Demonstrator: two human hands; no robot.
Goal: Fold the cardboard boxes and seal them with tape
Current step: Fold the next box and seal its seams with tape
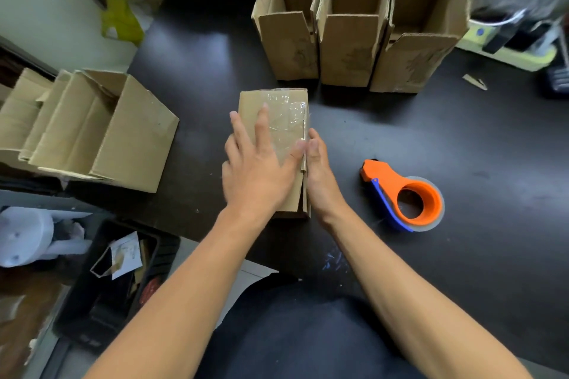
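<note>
A small cardboard box stands in the middle of the dark table, its top covered with clear tape. My left hand lies flat on the top with fingers spread, pressing the tape down. My right hand rests with straight fingers against the box's right side. An orange tape dispenser with a blue blade guard and a clear roll lies on the table to the right of the box, apart from both hands.
Three tall open cardboard boxes stand in a row behind. Open boxes lie on their side at the left. A black bin with paper scraps sits at the lower left. Clutter fills the far right. The dark table spreads around the dispenser.
</note>
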